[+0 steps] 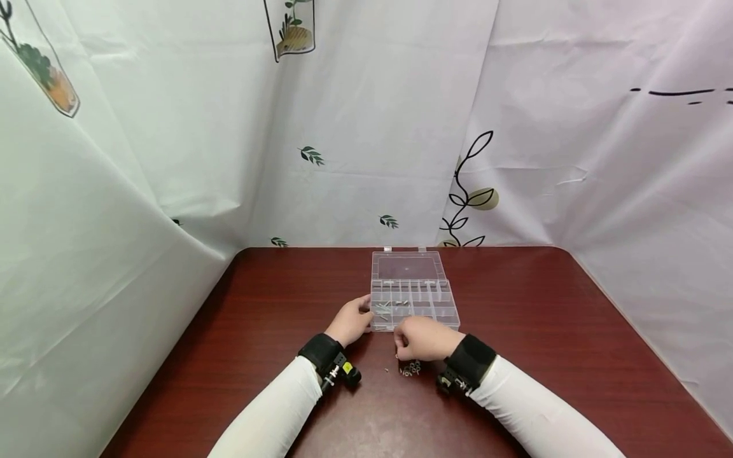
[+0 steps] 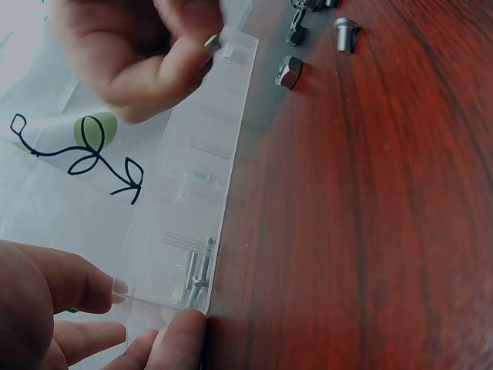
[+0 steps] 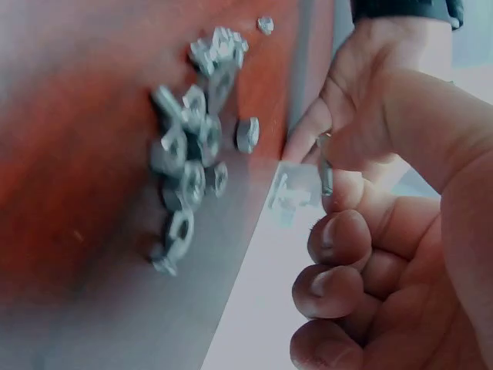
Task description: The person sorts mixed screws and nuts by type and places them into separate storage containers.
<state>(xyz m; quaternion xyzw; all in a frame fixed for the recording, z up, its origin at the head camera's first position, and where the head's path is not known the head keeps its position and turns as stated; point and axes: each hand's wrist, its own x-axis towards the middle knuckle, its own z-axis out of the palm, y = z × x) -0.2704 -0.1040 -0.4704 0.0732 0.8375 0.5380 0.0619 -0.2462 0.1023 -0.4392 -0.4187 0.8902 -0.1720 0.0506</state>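
Note:
A clear plastic compartment box lies on the table with its lid folded back. My left hand grips the box's near left corner, with fingers and thumb on its walls. Several silvery screws lie in the left compartments. In front of the box, my right hand pinches a small silvery metal piece between thumb and forefinger; its exact kind is unclear. Below that hand, a loose heap of metal nuts lies on the table. A single short screw lies apart from them.
The dark red wooden table reaches back to a white curtain printed with plants. More curtain hangs at both sides. Each wrist wears a black strap with a small camera.

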